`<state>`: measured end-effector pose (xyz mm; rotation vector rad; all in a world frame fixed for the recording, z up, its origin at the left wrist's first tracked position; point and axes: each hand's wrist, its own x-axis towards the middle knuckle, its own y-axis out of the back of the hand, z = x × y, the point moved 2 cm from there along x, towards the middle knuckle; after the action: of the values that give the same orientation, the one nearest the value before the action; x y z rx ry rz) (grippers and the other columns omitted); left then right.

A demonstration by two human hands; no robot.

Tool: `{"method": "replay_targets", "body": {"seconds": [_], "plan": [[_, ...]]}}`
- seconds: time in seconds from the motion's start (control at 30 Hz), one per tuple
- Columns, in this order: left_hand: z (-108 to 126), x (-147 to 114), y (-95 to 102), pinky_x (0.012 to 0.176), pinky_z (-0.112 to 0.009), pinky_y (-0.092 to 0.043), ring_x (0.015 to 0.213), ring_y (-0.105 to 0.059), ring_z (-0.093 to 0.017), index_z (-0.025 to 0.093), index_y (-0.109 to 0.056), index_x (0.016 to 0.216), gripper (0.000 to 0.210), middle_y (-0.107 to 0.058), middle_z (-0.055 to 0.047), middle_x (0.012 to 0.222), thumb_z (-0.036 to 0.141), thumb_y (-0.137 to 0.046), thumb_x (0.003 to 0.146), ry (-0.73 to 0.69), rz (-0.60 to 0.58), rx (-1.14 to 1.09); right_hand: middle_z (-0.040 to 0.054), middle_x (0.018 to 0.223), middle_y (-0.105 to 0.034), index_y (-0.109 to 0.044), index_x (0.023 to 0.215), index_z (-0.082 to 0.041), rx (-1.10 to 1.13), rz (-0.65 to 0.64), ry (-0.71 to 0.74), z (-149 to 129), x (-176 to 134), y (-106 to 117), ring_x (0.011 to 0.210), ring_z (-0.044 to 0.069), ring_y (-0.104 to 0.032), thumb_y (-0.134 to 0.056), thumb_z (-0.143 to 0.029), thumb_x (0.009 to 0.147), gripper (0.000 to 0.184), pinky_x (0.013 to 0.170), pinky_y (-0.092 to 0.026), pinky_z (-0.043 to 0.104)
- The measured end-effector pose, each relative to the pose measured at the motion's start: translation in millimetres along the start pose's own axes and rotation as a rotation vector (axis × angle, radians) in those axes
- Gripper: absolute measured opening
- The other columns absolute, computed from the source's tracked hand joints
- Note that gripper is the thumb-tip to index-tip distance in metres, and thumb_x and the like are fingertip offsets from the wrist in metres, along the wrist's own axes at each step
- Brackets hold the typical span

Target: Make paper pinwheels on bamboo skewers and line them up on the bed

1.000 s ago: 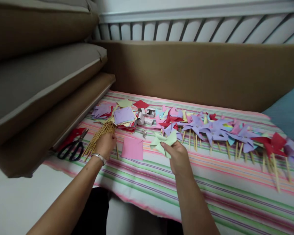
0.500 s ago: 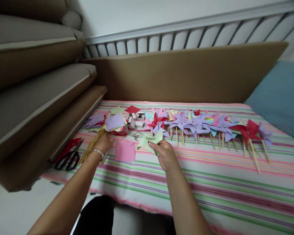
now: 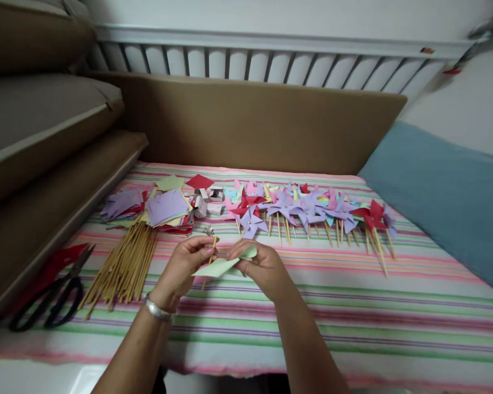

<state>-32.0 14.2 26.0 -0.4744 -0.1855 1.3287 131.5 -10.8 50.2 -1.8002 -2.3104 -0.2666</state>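
Note:
My left hand (image 3: 189,265) pinches a thin wooden stick (image 3: 214,246), held upright near the middle of the cloth. Close beside it, my right hand (image 3: 261,268) grips a pale green paper pinwheel (image 3: 219,267), its folded blades tilted toward the stick. Fingers hide the pinwheel's centre, so I cannot tell whether stick and paper touch. A pink paper square lies mostly covered below the hands. Just beyond them is a small heap of metal pins (image 3: 208,230). To the left lies a bundle of wooden sticks (image 3: 123,262).
Black-handled scissors (image 3: 61,290) lie at the left by red paper (image 3: 45,279). Stacked paper squares (image 3: 168,207) and small white boxes (image 3: 201,207) stand behind. Finished pinwheels (image 3: 308,208) spread rightward on the striped cloth (image 3: 353,317). Brown cushions (image 3: 66,169) rise at left.
My left hand has left the stick bundle with one stick and come over beside my right hand. The green pinwheel has turned and tilted. The view has shifted.

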Motion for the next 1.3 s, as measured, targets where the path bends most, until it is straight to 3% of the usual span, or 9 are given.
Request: {"method": "replay_targets", "body": {"seconds": [0.17,0.43,0.87,1.07,1.3], "plan": [[-0.7,6.9,1.3,0.052,-0.022,-0.041,0.054,-0.056,-0.011,0.014,-0.069,0.077,0.022,-0.065,-0.002,0.064,0.022,-0.077,0.057,0.038,-0.042,-0.045,0.0038,0.083,-0.064,-0.068,0.08,-0.023,-0.217,-0.029,0.15,-6.1,7.4,-10.8,0.085,0.018,-0.059,-0.056,-0.011,0.077,0.017,0.079,-0.047,0.035],[-2.1,14.5,4.8,0.056,-0.022,-0.041,0.059,-0.057,-0.012,0.015,-0.069,0.072,0.011,-0.066,-0.003,0.069,0.021,-0.073,0.063,-0.004,-0.137,-0.015,0.0046,0.084,-0.064,-0.067,0.082,-0.023,-0.319,0.051,0.203,-3.8,12.2,-10.0,0.088,0.019,-0.059,-0.055,-0.01,0.078,0.018,0.08,-0.047,0.036],[2.8,12.3,2.3,0.06,-0.022,-0.039,0.063,-0.053,-0.012,0.016,-0.07,0.072,0.007,-0.062,-0.002,0.07,0.021,-0.069,0.066,-0.069,-0.174,0.077,0.004,0.08,-0.064,-0.066,0.08,-0.025,-0.336,0.188,0.325,1.9,11.1,-15.6,0.085,0.021,-0.059,-0.058,-0.013,0.076,0.015,0.079,-0.047,0.04],[1.7,11.8,4.5,0.069,-0.026,-0.041,0.073,-0.056,-0.015,0.019,-0.072,0.078,0.01,-0.062,-0.003,0.077,0.02,-0.066,0.07,-0.215,-0.184,0.188,0.0036,0.08,-0.063,-0.067,0.079,-0.025,-0.279,0.226,0.288,1.6,11.2,-19.7,0.085,0.02,-0.059,-0.057,-0.01,0.077,0.017,0.078,-0.047,0.038],[3.1,12.1,5.0,0.07,-0.027,-0.041,0.074,-0.056,-0.016,0.02,-0.073,0.077,0.01,-0.062,-0.004,0.077,0.018,-0.066,0.07,-0.252,-0.183,0.205,0.0029,0.08,-0.063,-0.067,0.078,-0.025,-0.263,0.246,0.272,3.8,12.3,-21.2,0.084,0.019,-0.06,-0.058,-0.01,0.076,0.018,0.077,-0.047,0.035]]}}
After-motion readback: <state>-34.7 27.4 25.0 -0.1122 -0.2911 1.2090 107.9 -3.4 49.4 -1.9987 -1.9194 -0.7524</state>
